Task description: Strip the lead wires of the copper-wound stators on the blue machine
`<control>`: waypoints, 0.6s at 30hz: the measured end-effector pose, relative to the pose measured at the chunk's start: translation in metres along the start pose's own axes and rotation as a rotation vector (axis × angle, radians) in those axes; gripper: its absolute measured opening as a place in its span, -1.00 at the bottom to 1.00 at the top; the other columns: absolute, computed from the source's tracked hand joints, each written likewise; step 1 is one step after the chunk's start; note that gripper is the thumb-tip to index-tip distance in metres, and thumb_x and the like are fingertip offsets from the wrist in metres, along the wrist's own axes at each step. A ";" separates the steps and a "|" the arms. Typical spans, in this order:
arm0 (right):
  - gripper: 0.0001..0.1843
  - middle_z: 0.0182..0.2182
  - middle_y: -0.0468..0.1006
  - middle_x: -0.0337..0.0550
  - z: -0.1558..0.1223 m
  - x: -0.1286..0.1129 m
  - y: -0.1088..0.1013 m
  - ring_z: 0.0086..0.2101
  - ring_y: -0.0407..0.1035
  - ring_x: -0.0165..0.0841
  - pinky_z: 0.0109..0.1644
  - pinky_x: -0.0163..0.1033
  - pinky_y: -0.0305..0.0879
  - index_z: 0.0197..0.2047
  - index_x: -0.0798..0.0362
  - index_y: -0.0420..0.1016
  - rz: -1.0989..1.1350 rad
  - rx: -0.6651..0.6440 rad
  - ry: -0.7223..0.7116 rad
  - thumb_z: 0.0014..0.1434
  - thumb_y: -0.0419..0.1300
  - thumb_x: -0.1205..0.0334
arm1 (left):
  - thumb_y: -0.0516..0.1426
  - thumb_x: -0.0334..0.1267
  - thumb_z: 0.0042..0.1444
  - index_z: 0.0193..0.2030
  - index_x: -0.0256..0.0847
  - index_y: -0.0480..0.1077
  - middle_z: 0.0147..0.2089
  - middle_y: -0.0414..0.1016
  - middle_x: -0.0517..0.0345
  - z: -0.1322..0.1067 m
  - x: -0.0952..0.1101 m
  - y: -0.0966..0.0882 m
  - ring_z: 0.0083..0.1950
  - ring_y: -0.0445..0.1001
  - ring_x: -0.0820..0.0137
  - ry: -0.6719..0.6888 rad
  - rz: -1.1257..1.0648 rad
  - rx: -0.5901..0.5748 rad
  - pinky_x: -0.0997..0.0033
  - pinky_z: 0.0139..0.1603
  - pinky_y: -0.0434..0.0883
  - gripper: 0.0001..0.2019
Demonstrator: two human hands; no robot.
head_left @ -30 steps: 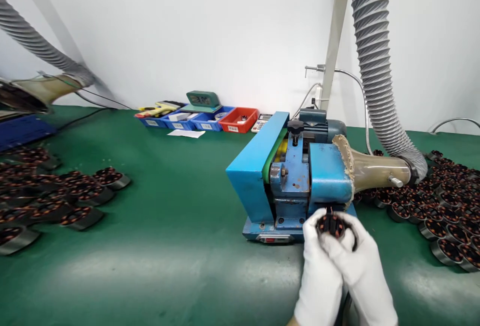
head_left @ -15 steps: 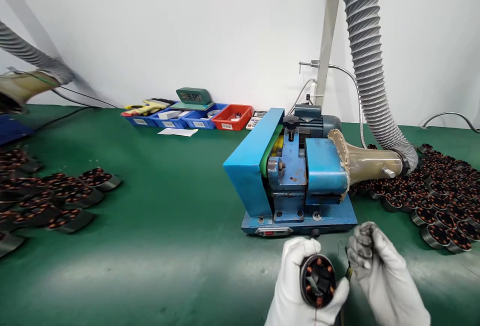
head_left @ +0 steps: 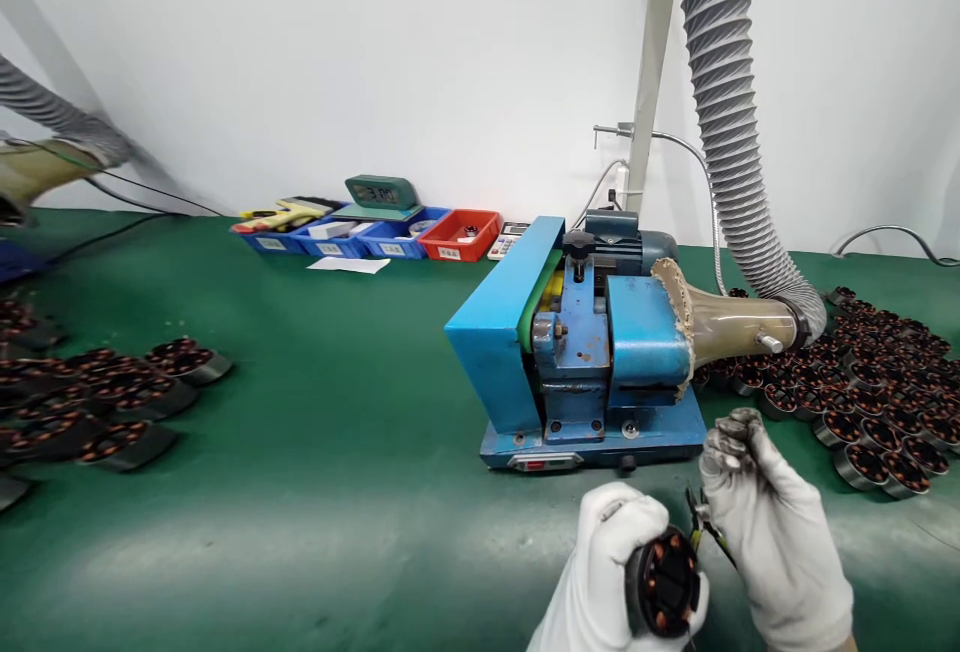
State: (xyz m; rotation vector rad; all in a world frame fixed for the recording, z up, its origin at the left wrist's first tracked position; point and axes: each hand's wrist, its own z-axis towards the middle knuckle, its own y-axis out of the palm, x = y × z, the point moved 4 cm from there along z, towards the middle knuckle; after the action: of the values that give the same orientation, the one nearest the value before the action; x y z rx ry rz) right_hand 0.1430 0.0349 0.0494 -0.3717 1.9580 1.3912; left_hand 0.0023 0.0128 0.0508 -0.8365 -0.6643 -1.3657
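My left hand point(head_left: 607, 562), in a white glove, is closed round a motor stator point(head_left: 667, 587), a dark metal ring with copper windings inside. The stator's open face is tilted up and to the right. To its right is my right hand point(head_left: 772, 532), gloved too, the fingertips smudged dark. Its fingers are curled together; I cannot make out what, if anything, they pinch. Small cutting pliers point(head_left: 697, 517) with yellow-green handles show between the two hands, partly hidden behind the right one. A thin wire hangs below the stator.
A blue belt grinder point(head_left: 577, 362) stands ahead on the green table point(head_left: 300, 432), joined to a grey hose point(head_left: 724, 112). Many stators point(head_left: 862, 462) lie at right, others point(head_left: 127, 397) at left. Blue bins point(head_left: 337, 244), a red bin point(head_left: 461, 237) and a clock point(head_left: 381, 193) line the wall.
My left hand has moved slightly right and turned the stator further to the right. My right hand has risen a little, and more of the pliers shows. The view has shifted slightly.
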 end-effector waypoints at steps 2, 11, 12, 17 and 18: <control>-0.83 -0.41 0.66 -0.21 -0.006 0.001 -0.006 -0.41 0.52 -0.36 -0.29 -0.31 0.50 -0.35 -0.08 0.64 -0.131 0.010 -0.106 -0.07 0.42 0.12 | 0.12 -0.51 -0.14 0.07 0.05 0.14 -0.13 0.19 0.18 0.001 -0.007 0.000 -0.16 0.33 0.40 0.007 0.012 0.079 0.45 -0.14 0.38 -0.39; -0.51 -0.24 0.68 -0.03 -0.010 0.041 0.008 -0.21 0.57 -0.07 -0.13 -0.11 0.51 -0.15 0.02 0.58 -0.674 0.052 -0.218 -0.25 0.44 0.21 | 0.28 -0.19 -0.11 -0.02 -0.15 0.28 -0.03 0.40 -0.02 0.014 -0.055 0.024 -0.05 0.50 0.20 -0.568 -0.305 0.250 0.15 0.03 0.45 -0.52; -0.54 -0.26 0.68 -0.03 -0.004 0.040 0.012 -0.24 0.57 -0.08 -0.15 -0.11 0.52 -0.18 0.04 0.57 -0.699 0.072 -0.240 -0.25 0.43 0.21 | 0.25 -0.16 -0.07 0.00 -0.14 0.26 0.00 0.39 -0.03 0.017 -0.056 0.028 -0.06 0.51 0.23 -0.627 -0.397 0.236 0.16 0.01 0.46 -0.52; -0.63 -0.28 0.69 -0.03 0.016 0.033 0.028 -0.29 0.59 -0.14 -0.23 -0.16 0.54 -0.20 0.07 0.52 -0.708 0.019 -0.223 -0.14 0.37 0.20 | 0.21 -0.01 -0.02 -0.08 -0.12 0.28 -0.10 0.46 0.02 0.033 -0.055 0.039 -0.17 0.55 0.30 -0.713 -0.596 0.273 0.23 -0.08 0.51 -0.59; -0.65 -0.29 0.69 -0.04 0.017 0.032 0.029 -0.31 0.59 -0.15 -0.25 -0.17 0.54 -0.21 0.07 0.52 -0.712 0.016 -0.218 -0.14 0.37 0.21 | 0.15 0.04 0.04 -0.09 -0.12 0.30 -0.16 0.48 0.03 0.035 -0.056 0.040 -0.21 0.55 0.31 -0.712 -0.602 0.285 0.24 -0.12 0.52 -0.63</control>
State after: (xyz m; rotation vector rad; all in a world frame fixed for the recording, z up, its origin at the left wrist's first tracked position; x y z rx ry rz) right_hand 0.1090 0.0663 0.0448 -0.7829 1.4434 0.9027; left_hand 0.0380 0.0741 0.0192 -0.9266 -1.7314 -1.4306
